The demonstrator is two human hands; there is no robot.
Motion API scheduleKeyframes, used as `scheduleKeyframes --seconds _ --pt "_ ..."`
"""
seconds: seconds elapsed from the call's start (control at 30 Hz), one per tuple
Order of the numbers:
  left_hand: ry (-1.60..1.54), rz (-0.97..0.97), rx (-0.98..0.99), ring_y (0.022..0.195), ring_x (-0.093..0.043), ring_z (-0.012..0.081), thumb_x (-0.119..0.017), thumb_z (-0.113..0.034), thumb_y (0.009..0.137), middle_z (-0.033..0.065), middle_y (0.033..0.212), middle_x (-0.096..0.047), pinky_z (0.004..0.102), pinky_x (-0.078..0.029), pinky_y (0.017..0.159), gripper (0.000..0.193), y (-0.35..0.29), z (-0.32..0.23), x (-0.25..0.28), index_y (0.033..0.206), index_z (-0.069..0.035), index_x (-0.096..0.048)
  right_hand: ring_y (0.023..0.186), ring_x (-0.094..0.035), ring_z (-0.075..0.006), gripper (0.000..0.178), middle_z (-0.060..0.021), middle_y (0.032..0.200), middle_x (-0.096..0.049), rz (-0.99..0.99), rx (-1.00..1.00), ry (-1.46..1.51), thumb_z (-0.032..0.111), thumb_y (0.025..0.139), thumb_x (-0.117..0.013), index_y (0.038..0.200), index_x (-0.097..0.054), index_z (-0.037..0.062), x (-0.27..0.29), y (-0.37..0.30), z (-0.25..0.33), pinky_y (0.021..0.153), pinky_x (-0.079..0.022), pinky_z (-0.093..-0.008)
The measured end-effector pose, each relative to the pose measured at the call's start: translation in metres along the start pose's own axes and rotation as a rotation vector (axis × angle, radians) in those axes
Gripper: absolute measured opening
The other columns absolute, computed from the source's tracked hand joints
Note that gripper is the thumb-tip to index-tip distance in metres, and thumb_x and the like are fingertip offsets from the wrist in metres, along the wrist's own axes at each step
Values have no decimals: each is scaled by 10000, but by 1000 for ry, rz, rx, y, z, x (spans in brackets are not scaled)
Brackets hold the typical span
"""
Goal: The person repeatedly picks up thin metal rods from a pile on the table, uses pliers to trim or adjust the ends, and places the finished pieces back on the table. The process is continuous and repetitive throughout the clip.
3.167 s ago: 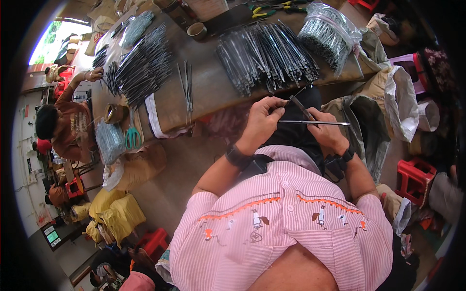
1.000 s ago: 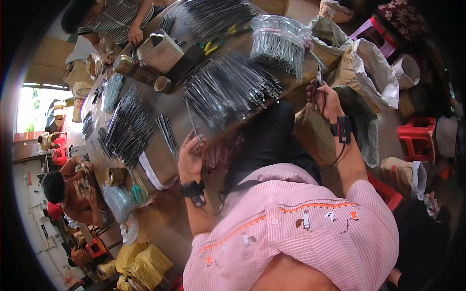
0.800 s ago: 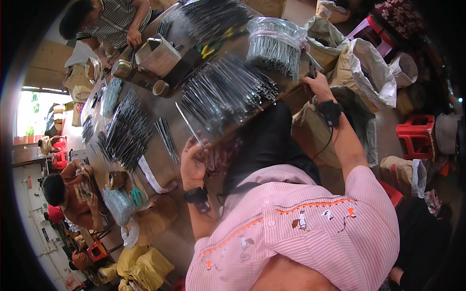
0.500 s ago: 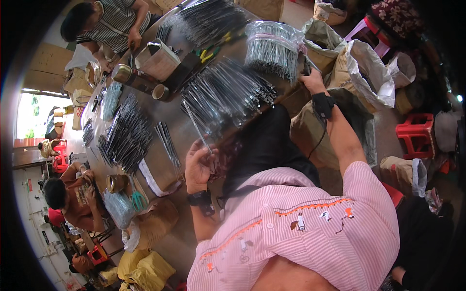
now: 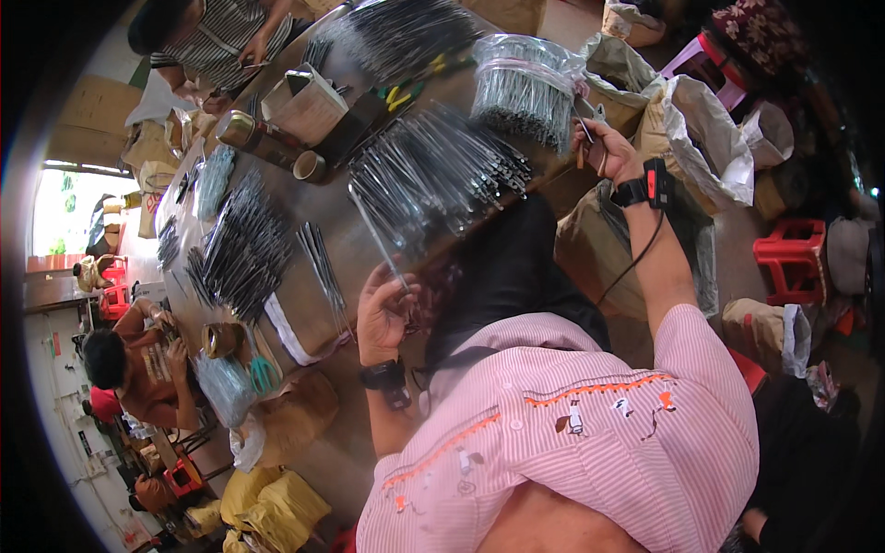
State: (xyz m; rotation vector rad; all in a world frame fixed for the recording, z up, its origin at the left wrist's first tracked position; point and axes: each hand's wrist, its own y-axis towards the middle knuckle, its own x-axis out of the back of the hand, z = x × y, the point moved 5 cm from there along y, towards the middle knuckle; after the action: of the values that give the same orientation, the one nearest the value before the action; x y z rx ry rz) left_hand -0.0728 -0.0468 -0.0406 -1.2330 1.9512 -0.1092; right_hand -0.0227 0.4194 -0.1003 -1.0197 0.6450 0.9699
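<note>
My left hand (image 5: 383, 311) is closed at the table's near edge, its fingers pinching a thin metal strip (image 5: 376, 230) that slants up and away. The strip's far end lies beside a wide pile of thin, dark metal strips (image 5: 438, 170) with shiny near ends. My right hand (image 5: 610, 152) is raised at the right, fingers curled around something slim. What it is I cannot make out. Just left of that hand, a thick bundle of thin silvery strips (image 5: 524, 97) stands wrapped in clear plastic with a pink tie.
More strips lie in a dark pile (image 5: 244, 244) on the left and another (image 5: 396, 41) at the back. A box (image 5: 304, 111), a small cup (image 5: 309, 167) and yellow-handled pliers (image 5: 398, 98) are on the table (image 5: 286, 198). Open sacks (image 5: 696, 138) stand right. Two people work left.
My right hand has shifted slightly right and turned, so its wrist device now faces up more. My left hand still pinches the strip, nearly in place.
</note>
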Motion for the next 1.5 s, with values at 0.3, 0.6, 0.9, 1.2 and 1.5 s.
scheduleKeyframes --seconds 0.3,0.6,0.9,1.2,1.5 --pt "51 -19 39 791 -683 201 -565 30 861 130 930 -669 232 -576 659 378 1 13 -9 1237 -1 -552 683 -601 -169 91 -52 774 -612 33 116 -413 94 898 -595 920 -599 6 -18 -26 -26 678 -522 -305" --pt "155 48 40 838 -662 261 -616 17 822 140 969 -621 305 -561 758 267 10 31 -39 1083 38 -565 675 -635 -201 187 -93 806 -636 27 117 -502 81 843 -676 992 -576 27 -72 -84 -78 639 -541 -332" --pt "240 197 -42 795 -667 221 -621 19 832 113 908 -618 297 -568 724 156 6 39 -82 969 31 -546 738 -659 -161 211 -86 834 -664 137 234 -674 58 845 -682 1011 -556 31 -145 -113 -145 657 -534 -268" --pt "225 212 -122 768 -664 168 -663 23 828 81 871 -648 278 -565 707 155 4 32 -80 952 10 -569 703 -639 -106 111 -43 800 -657 127 317 -772 50 857 -675 926 -592 23 -155 -116 -166 641 -515 -230" --pt "224 191 -150 747 -669 162 -685 23 803 79 823 -667 263 -562 690 130 2 28 -76 914 10 -619 653 -617 -98 144 -35 781 -644 192 286 -824 44 844 -684 953 -596 9 -161 -119 -185 562 -485 -209"
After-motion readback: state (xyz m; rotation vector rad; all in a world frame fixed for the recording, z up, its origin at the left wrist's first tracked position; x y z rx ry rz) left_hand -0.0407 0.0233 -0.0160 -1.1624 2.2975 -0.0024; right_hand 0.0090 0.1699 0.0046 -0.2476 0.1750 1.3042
